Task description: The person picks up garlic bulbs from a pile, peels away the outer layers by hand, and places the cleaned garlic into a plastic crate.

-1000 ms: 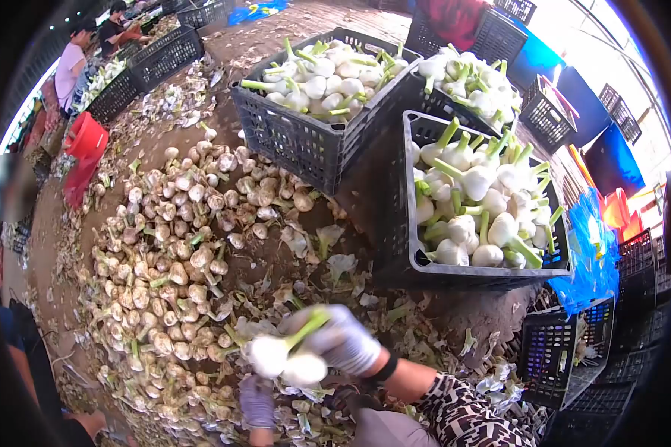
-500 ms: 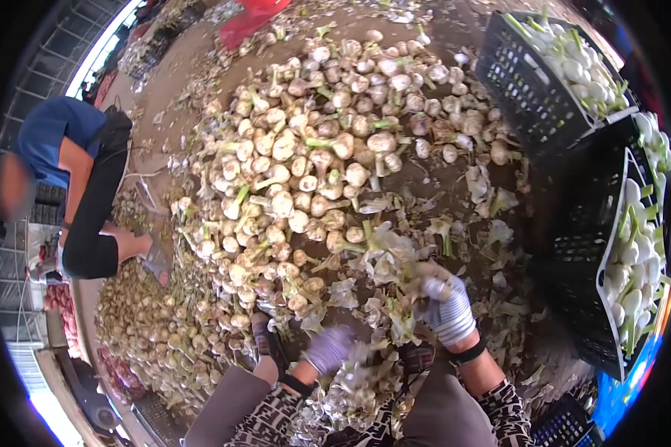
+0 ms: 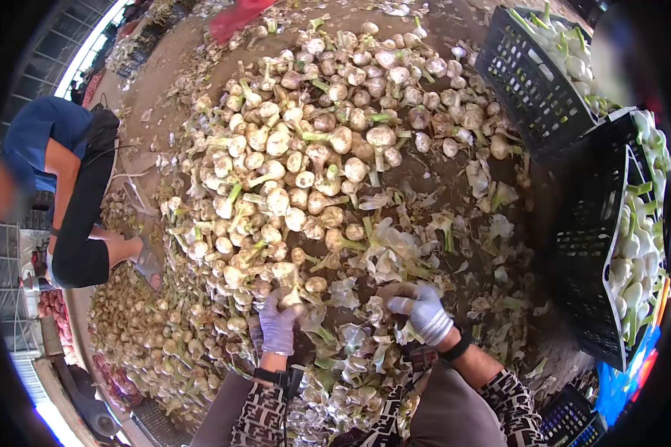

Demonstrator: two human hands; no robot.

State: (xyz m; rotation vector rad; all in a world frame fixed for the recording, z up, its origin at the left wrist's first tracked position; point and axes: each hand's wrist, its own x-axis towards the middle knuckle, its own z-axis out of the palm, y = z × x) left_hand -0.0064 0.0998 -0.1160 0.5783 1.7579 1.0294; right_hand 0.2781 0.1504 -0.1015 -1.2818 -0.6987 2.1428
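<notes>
My left hand (image 3: 278, 325), in a pale purple glove, is at the near edge of a pile of garlic bulbs (image 3: 277, 201). Its fingers are closed on a garlic bulb (image 3: 293, 299) with soil on it. To the right, my right hand (image 3: 425, 313) wears a white striped glove with dirty fingertips. The fingers of that hand are curled together over the peelings, and whatever is in them, if anything, is hidden. Loose garlic skins (image 3: 394, 249) lie just beyond it, and more peelings (image 3: 350, 335) are between my hands.
Black crates (image 3: 525, 97) of cleaned white garlic with green stems stand along the right; another crate (image 3: 570, 421) is at lower right. On the left a person in a blue shirt (image 3: 45, 141) bends down by the pile. A red cloth-like thing (image 3: 235, 18) lies at the back.
My left hand has moved left and forward from over the peelings to the pile and closed on a garlic bulb. My right hand has shifted slightly left. The view has turned a little.
</notes>
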